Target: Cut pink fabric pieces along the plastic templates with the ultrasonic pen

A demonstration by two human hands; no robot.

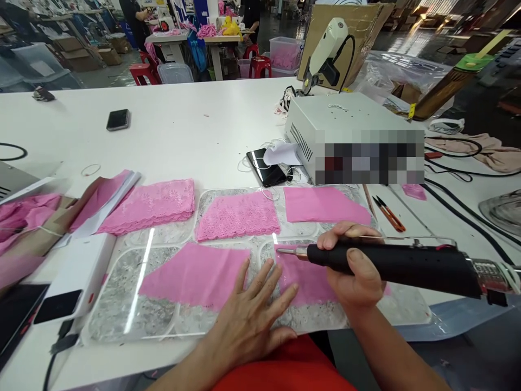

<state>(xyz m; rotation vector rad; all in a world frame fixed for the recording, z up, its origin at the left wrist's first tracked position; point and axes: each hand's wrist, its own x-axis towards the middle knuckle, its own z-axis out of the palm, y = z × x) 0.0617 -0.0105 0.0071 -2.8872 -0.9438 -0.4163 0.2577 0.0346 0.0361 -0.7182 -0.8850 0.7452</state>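
My right hand [358, 266] is wrapped round a black handheld tool [402, 263] with a narrow metal tip. That tip points left, over the top left corner of a pink cloth piece [305, 277]; whether it touches is unclear. My left hand [256, 304] lies with fingers spread, between this piece and another pink piece [195, 274] to its left. Both lie on a grey marbled mat [150, 293] with white-lined panels. Behind them are a pink lace piece [240, 214] and a plain pink piece [325, 205]. A further lace stack [150, 203] sits at the mat's left.
A grey metal box [350, 117] stands behind the mat, with a phone [266, 168] beside it. Orange-handled snips [389, 213] and black cables [468, 217] lie to the right. At left are a white device [77, 277] and pink bundles [28, 214]. People [136, 21] work in the background.
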